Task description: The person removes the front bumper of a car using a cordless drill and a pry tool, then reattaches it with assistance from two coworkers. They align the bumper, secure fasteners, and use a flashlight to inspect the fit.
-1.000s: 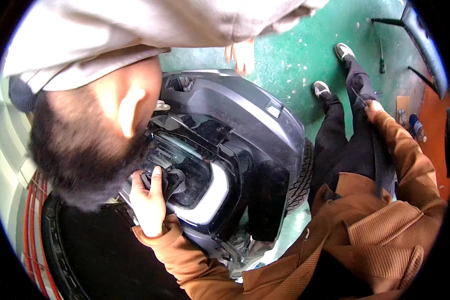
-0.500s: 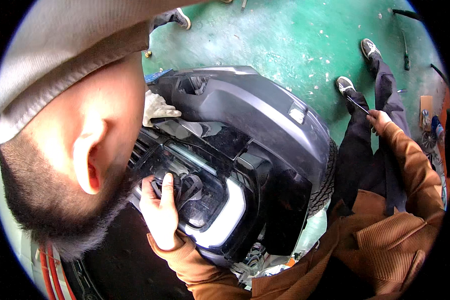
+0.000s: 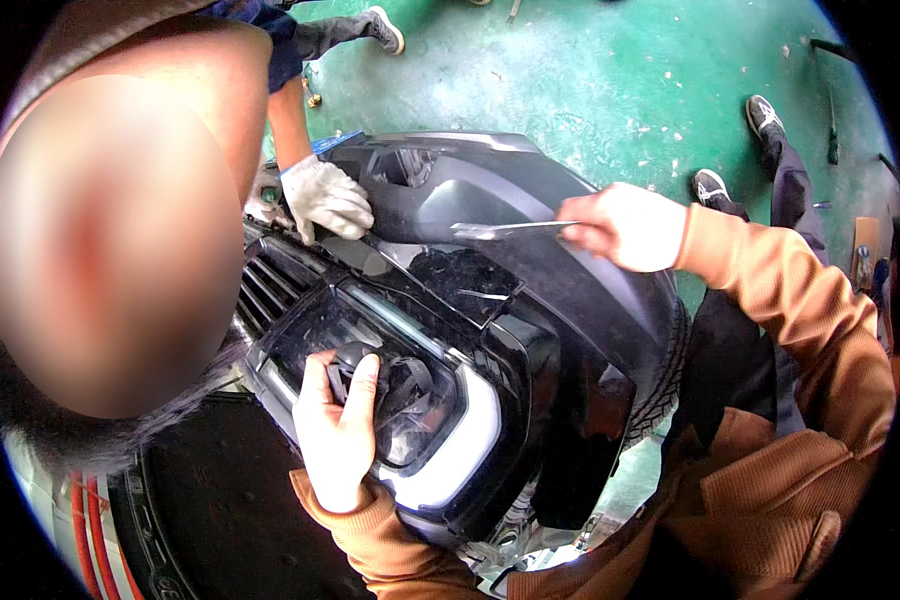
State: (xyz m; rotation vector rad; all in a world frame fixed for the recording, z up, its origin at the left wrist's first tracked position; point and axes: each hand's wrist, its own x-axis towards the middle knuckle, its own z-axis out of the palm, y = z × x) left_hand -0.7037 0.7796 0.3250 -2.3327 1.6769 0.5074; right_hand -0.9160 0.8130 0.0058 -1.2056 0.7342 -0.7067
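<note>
My left hand [image 3: 338,430] is closed on a small black rounded part [image 3: 355,356], pinched between thumb and fingers. That part lies over the dark headlight [image 3: 410,440], whose white light strip curves round one corner. A black looped strap-like piece [image 3: 410,380] sits beside my thumb. My right hand [image 3: 620,228] is raised above the dark grey bumper [image 3: 515,200], its fingers closed on a thin metal tool [image 3: 500,231]. The tool's broader, flattened end points left, and its exact kind does not show. Between the tool and the headlight lies a glossy black panel [image 3: 460,285].
Close on the left is a co-worker's head [image 3: 115,250]; that person's gloved hand [image 3: 330,197] rests near the bumper's upper edge. A slatted black grille [image 3: 275,280] lies below the glove. Beyond are a tyre [image 3: 660,375] and green floor [image 3: 610,90].
My right hand has come up and left from beside my leg, bringing the metal tool over the bumper. My left hand keeps its pinch. The co-worker's head has shifted, showing more of the gloved hand.
</note>
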